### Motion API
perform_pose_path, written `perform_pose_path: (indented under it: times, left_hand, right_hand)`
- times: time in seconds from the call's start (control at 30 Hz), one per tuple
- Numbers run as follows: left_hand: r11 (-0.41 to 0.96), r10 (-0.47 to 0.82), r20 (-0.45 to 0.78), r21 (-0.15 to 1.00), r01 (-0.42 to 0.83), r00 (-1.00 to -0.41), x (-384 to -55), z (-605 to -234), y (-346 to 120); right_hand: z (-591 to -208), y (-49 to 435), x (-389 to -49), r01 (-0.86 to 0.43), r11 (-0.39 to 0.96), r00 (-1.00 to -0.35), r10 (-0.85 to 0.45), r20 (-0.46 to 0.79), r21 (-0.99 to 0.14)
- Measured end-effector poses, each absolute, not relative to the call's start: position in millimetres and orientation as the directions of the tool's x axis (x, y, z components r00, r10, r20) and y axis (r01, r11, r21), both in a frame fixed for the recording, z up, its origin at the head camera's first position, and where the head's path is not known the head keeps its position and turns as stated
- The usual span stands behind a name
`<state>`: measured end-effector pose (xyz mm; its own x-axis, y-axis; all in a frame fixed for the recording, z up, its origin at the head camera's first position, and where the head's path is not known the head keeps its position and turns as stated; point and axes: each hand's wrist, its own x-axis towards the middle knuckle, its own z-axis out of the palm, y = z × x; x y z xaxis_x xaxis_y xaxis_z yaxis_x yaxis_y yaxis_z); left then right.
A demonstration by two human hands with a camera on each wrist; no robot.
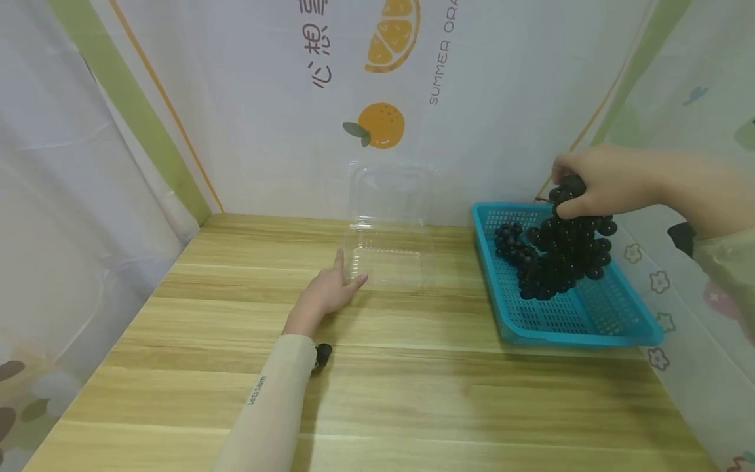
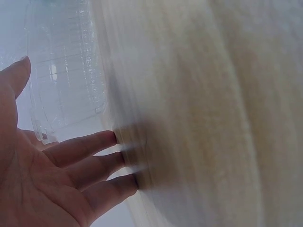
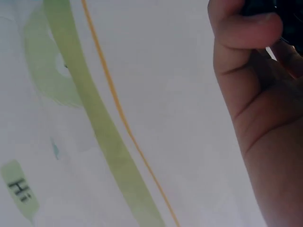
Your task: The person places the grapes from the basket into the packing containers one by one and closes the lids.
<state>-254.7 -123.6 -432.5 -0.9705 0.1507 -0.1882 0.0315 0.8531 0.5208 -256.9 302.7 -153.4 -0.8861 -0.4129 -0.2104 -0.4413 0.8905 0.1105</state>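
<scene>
A bunch of dark grapes [image 1: 569, 252] hangs from my right hand [image 1: 601, 177], its lower end over the blue basket [image 1: 580, 339]. The fingers and thumb grip it near the top by the stem. In the right wrist view only a dark edge of the grapes [image 3: 289, 19] shows beside the thumb. My left hand [image 1: 327, 292] is at the near left corner of a clear plastic clamshell box [image 1: 389, 265], whose lid [image 1: 390, 193] stands raised at the back. In the left wrist view the left fingers [image 2: 85, 146] are extended, with tips at the wooden surface.
Smaller dark grapes [image 1: 512, 242] are at the basket's left side; whether they belong to the held bunch I cannot tell. A printed curtain [image 1: 253, 131] hangs behind the wooden table [image 1: 413, 393], and more curtain hangs at both sides.
</scene>
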Motion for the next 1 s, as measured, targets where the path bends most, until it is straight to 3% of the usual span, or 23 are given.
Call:
perform_pose_path:
  times: [0.37, 1.0]
  left_hand:
    - [0.856, 0.149, -0.196, 0.516, 0.028, -0.969, -256, -433, -121]
    - [0.850, 0.156, -0.182, 0.525, 0.038, -0.971, -256, -434, -121]
  right_hand:
    - [-118, 276, -256, -0.421, 0.892, -0.899, -0.387, -0.204, 0.167]
    - [-84, 208, -260, -0.424, 0.888, -0.899, -0.436, 0.038, 0.177]
